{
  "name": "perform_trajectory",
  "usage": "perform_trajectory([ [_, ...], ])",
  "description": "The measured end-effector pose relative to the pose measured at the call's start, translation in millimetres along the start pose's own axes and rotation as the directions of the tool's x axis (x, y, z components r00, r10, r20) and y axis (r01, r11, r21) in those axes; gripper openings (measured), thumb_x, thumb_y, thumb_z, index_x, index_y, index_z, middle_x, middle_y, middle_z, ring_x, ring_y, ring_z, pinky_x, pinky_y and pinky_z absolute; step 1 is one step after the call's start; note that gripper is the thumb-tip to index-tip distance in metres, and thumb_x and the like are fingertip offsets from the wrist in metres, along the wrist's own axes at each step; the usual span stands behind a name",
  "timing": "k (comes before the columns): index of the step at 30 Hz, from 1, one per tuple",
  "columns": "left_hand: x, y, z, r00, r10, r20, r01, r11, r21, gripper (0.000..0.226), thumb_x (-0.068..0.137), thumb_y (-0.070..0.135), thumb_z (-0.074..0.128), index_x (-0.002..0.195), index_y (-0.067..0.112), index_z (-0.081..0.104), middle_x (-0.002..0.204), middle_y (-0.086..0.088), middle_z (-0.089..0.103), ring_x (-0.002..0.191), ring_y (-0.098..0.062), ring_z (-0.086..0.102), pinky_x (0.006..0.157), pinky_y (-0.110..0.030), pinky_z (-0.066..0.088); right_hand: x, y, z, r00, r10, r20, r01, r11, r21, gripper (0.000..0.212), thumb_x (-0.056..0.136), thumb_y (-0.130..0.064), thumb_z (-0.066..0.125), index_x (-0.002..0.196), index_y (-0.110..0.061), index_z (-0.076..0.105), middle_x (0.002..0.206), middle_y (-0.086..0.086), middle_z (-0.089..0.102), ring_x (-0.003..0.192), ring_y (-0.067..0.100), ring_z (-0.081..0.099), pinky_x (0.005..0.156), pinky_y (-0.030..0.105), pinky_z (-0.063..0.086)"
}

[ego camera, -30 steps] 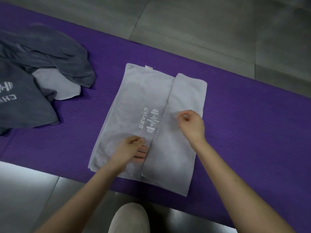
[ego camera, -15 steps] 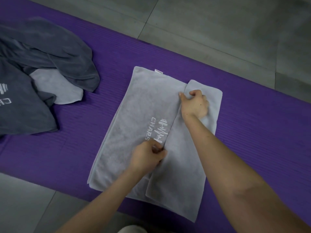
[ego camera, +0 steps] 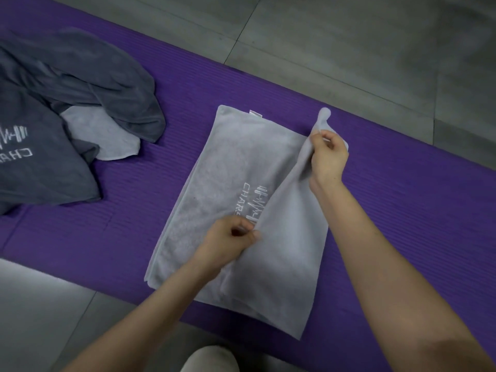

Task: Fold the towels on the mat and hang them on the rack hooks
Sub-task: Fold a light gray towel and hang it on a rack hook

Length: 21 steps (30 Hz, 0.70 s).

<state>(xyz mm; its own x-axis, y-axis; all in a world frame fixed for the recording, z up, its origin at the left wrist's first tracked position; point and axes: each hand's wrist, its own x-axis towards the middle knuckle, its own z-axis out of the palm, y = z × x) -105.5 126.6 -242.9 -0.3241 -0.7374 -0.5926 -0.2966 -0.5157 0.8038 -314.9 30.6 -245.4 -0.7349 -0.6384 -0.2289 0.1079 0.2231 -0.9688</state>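
Observation:
A light grey towel (ego camera: 214, 183) with a white logo lies partly folded on the purple mat (ego camera: 402, 210). Its right third is folded over as a flap. My right hand (ego camera: 327, 157) pinches the flap's far corner and lifts it off the towel. My left hand (ego camera: 228, 242) pinches the flap's inner edge near the logo. No rack or hooks are in view.
A heap of dark grey towels (ego camera: 80, 89) lies on the mat at the left, with a light grey one (ego camera: 107, 138) poking out beneath. Grey floor tiles (ego camera: 349, 36) surround the mat. My knee (ego camera: 209, 358) shows at the bottom edge.
My right hand slid up the flap to its far corner and raised it. My left hand moved up along the flap's inner edge and took hold of it.

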Motion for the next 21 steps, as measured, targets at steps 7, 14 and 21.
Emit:
perform_trajectory([
  [7,-31,12,-69,0.994,-0.017,-0.112,0.007,0.996,-0.093,0.008,0.09,0.015,0.06,0.082,0.013,0.059,0.074,-0.004,0.056,0.058,-0.009,0.054,0.048,-0.017,0.046,-25,-28,78,0.982,-0.019,0.189,0.007,0.998,0.064,0.021,0.085,-0.012,0.065,0.068,-0.019,0.056,0.064,-0.002,0.053,0.064,0.016,0.05,0.069,0.035,0.045],
  [14,-6,-39,-105,0.901,-0.033,-0.432,0.098,0.987,0.13,0.014,0.087,0.021,0.064,0.074,0.02,0.06,0.068,0.001,0.056,0.066,-0.02,0.05,0.066,-0.038,0.045,-47,11,129,0.878,0.168,0.448,-0.094,0.979,-0.183,0.009,0.089,-0.009,0.056,0.088,-0.015,0.063,0.083,-0.001,0.058,0.077,0.014,0.054,0.075,0.032,0.047],
  [21,-15,-50,-91,0.841,0.137,-0.523,0.152,0.868,0.473,0.022,0.087,0.039,0.06,0.099,0.02,0.059,0.091,0.0,0.059,0.077,-0.016,0.055,0.06,-0.03,0.04,-38,27,52,0.941,-0.164,0.296,0.296,0.822,-0.486,0.031,0.091,-0.007,0.047,0.118,-0.009,0.061,0.112,0.005,0.064,0.1,0.021,0.06,0.09,0.034,0.047],
])
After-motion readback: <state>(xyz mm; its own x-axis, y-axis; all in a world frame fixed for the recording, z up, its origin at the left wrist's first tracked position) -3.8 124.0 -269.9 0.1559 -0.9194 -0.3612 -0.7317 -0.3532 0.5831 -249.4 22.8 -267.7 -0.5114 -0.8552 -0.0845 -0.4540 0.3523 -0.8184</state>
